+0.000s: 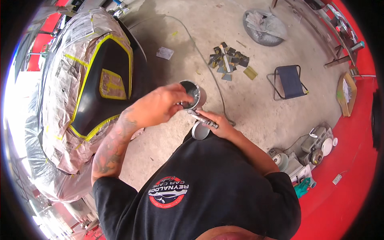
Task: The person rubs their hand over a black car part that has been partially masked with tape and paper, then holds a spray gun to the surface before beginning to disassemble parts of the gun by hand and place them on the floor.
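Note:
My left hand (162, 103) is at the rim of an open, grey-walled can (202, 96). Dark liquid coats its inside. The fingers are bent together, slightly blurred, and reach over the mouth; what they pinch is hidden. My right hand (222, 125) is closed around a shiny metal tool (204, 119), which looks like a spray gun. Its front end is close to the can's near rim. A round, pale grey cup or lid (200, 131) lies just below the tool, against my black shirt; I cannot tell whether the two are joined.
At the left stands a car covered in masking sheets (56, 116), with a black panel (90, 108) framed by yellow tape. A hose (200, 52) crosses the floor. Beyond are sanding sheets (228, 60), a folding stool (289, 82) and a wrapped tyre (264, 28). Cans and tools (310, 150) lie right.

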The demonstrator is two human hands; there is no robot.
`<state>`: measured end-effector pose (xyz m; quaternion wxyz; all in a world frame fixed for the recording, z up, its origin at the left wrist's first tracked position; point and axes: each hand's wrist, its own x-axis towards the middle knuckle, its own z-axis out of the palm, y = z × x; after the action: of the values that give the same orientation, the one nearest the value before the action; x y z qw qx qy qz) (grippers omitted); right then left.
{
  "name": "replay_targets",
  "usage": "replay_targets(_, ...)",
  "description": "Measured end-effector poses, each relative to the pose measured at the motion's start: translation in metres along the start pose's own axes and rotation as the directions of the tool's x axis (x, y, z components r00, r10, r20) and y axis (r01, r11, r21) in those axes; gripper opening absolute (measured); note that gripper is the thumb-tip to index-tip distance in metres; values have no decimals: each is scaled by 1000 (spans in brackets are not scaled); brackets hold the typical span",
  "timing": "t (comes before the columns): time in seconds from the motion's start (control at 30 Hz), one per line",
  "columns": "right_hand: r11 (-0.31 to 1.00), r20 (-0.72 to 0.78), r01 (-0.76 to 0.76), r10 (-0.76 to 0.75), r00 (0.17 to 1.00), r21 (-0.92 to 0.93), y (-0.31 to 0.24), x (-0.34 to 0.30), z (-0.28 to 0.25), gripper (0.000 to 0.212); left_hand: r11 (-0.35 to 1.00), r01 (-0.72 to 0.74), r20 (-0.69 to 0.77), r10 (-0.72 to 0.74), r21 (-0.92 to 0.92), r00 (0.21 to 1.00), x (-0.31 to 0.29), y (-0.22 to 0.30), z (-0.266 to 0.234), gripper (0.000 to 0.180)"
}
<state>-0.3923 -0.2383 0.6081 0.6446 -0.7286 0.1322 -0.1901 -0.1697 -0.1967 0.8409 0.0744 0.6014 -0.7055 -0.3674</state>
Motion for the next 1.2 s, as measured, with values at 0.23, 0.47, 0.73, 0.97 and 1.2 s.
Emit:
replay_targets(0.23,998,-111,-63,66,992,27,0,-5,-14,58,969,130,-486,-219,-210,846,3,-49,23,33)
replay_targets(0.47,992,-191,-88,104,976,91,-7,5,-25,56,717,-14,-368,-342,-697,865,57,-123,85,31)
replay_targets(0.73,967,-260,-137,192,946,217,-26,5,-38,54,94,29,-9,-380,-995,925,74,-118,112,34)
replay_targets(0.97,970,-239,-141,187,953,197,-26,7,-43,54,340,140,-20,-427,-930,904,85,-112,104,38)
replay_targets(1.2,981,-241,-143,172,955,135,-21,8,-47,52,417,195,2,-422,-888,907,85,-111,99,37)
